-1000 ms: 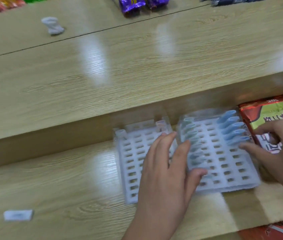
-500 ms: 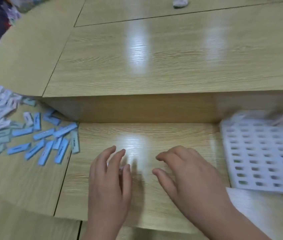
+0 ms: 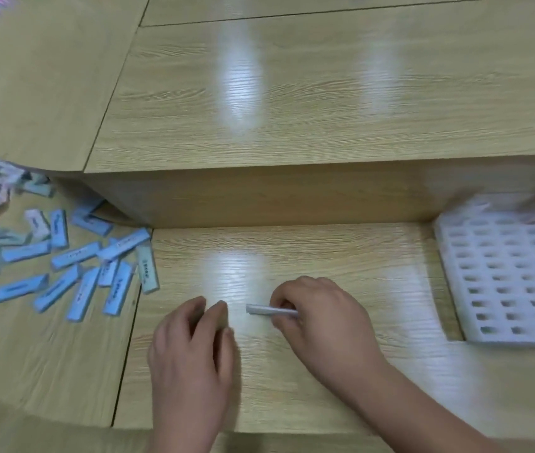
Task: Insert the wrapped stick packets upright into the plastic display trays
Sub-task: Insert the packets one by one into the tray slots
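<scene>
A pile of blue and pale wrapped stick packets lies loose on the low desk at the left. One white slotted display tray sits at the right edge, its slots mostly bare, with a pinkish packet near its far corner. My right hand has curled fingers pinching a single pale stick packet that lies level just above the desk. My left hand hovers beside it with relaxed fingers and holds nothing.
A raised wooden shelf runs across the back, its front wall rising behind the hands. A seam in the desk runs between the packet pile and my left hand.
The view swung left from the trays to the packet pile. My right hand now pinches a stick packet; half a second ago both hands were bare. Both hands sit slightly nearer the pile.
</scene>
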